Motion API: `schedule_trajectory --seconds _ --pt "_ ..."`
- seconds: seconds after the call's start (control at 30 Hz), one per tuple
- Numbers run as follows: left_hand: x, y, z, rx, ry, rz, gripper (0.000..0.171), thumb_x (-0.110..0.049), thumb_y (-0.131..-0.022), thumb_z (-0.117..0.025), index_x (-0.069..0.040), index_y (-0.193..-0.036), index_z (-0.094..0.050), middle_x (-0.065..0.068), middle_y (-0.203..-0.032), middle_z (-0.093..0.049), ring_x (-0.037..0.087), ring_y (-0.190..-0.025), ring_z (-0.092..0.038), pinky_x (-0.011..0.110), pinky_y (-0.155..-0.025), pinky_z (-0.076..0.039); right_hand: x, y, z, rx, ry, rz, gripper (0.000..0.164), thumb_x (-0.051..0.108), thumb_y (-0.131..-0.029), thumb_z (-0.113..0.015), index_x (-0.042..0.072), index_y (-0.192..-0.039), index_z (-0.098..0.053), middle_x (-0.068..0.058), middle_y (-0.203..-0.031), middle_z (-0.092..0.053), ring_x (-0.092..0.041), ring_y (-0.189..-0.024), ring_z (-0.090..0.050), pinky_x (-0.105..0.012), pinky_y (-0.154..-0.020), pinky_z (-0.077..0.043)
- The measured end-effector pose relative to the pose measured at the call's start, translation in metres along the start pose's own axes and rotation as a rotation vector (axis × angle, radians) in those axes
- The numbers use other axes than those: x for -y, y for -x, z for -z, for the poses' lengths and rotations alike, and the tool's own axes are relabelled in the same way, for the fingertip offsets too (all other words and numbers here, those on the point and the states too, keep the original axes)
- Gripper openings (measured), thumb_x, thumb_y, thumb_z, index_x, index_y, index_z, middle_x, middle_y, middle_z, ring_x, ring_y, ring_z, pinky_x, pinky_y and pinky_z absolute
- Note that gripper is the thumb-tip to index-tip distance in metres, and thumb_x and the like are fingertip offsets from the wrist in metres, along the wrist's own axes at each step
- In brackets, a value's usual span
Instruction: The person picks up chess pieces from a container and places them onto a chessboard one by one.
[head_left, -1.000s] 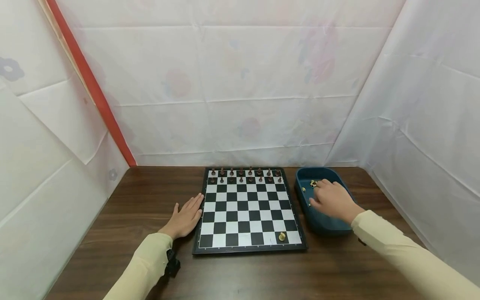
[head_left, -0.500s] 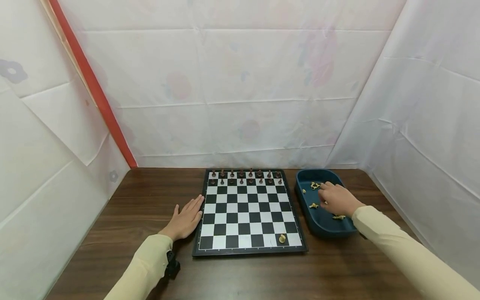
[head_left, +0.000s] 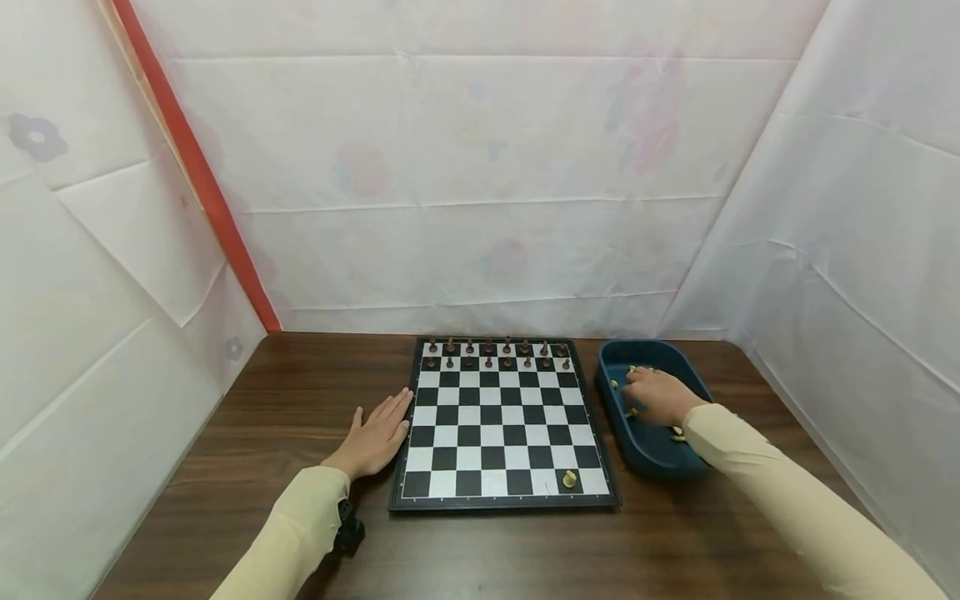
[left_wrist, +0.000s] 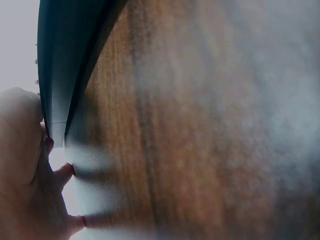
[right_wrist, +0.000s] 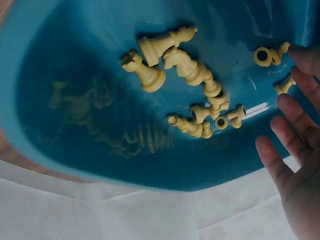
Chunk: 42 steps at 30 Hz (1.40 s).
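Observation:
My left hand point(head_left: 373, 437) lies on the table with its fingertips at the left edge of the black-and-white chessboard point(head_left: 491, 417). In the left wrist view, the fingers of that hand point(left_wrist: 25, 170) are spread beside the board's side. My right hand point(head_left: 660, 397) reaches down into the blue tray point(head_left: 660, 467). The right wrist view shows its fingers point(right_wrist: 290, 135) stretched loosely near a small yellow chess piece point(right_wrist: 285, 85), not curled round it. Several yellow chess pieces, among them a knight point(right_wrist: 182, 65) and a rook point(right_wrist: 145, 72), lie tumbled on the tray's bottom.
Two rows of dark brown chess pieces point(head_left: 488, 362) stand along the board's far side. One pale yellow piece point(head_left: 569, 479) stands near its front right corner. All sits on a brown wooden table point(head_left: 480, 554), with white cloth point(head_left: 480, 208) hanging behind and at both sides.
My right hand first drew back to the right, uncovering pieces in the tray, then moved left again over the tray's middle. My left hand has stayed at the board's edge.

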<state>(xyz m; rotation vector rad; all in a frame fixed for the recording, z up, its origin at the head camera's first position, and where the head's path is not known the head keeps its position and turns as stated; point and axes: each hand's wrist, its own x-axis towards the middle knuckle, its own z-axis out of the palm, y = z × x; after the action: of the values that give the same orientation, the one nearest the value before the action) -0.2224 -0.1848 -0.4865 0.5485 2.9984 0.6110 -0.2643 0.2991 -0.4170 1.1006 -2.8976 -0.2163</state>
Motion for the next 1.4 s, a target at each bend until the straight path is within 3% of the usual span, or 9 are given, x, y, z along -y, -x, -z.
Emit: schedule_trajectory --seconds 0.27,0.7,0.93,1.2,1.4 --pt "-0.002 0.001 0.001 -0.004 0.005 0.001 0.053 -0.026 -0.103 -0.033 -0.007 -0.152 -0.023 0.011 -0.156 -0.022 0.036 -0.140 -0.022 0.070 -0.103 -0.005 0.004 -0.009 -0.010 0.038 0.037 -0.059 0.017 0.006 -0.071 -0.080 0.011 -0.072 -0.064 -0.003 -0.080 -0.056 -0.029 -0.086 -0.060 -0.052 -0.075 -0.051" --pt "-0.005 0.001 0.003 0.005 -0.008 0.010 0.053 -0.025 -0.104 -0.033 -0.007 -0.152 -0.022 0.010 -0.157 -0.020 0.036 -0.141 -0.021 0.071 -0.103 -0.004 0.007 -0.017 -0.011 0.047 0.068 -0.059 0.016 0.004 -0.076 -0.075 0.009 -0.069 -0.062 -0.010 -0.087 -0.061 -0.029 -0.084 -0.058 -0.047 -0.073 -0.052" --pt "-0.004 0.000 0.003 0.007 -0.005 0.011 0.053 -0.024 -0.104 -0.033 -0.007 -0.152 -0.022 0.011 -0.157 -0.021 0.036 -0.141 -0.021 0.070 -0.103 -0.004 0.003 -0.019 -0.013 0.037 0.078 -0.058 0.015 0.004 -0.074 -0.075 0.009 -0.068 -0.062 -0.008 -0.082 -0.059 -0.027 -0.078 -0.056 -0.046 -0.068 -0.051" --pt "-0.003 0.000 0.003 0.002 0.005 0.005 0.053 -0.025 -0.103 -0.032 -0.005 -0.152 -0.023 0.013 -0.156 -0.022 0.038 -0.140 -0.022 0.071 -0.103 -0.004 0.000 -0.018 -0.001 0.077 0.063 -0.099 0.016 0.010 -0.075 -0.075 0.014 -0.067 -0.063 0.001 -0.072 -0.051 -0.018 -0.068 -0.047 -0.031 -0.055 -0.041" --pt "-0.003 -0.001 0.003 0.019 0.002 0.011 0.053 -0.026 -0.104 -0.032 -0.007 -0.153 -0.021 0.011 -0.157 -0.019 0.036 -0.141 -0.020 0.070 -0.103 -0.003 -0.001 -0.011 0.014 0.059 0.037 -0.091 0.015 0.015 -0.073 -0.077 0.017 -0.068 -0.063 0.005 -0.070 -0.047 -0.016 -0.067 -0.045 -0.029 -0.053 -0.037"
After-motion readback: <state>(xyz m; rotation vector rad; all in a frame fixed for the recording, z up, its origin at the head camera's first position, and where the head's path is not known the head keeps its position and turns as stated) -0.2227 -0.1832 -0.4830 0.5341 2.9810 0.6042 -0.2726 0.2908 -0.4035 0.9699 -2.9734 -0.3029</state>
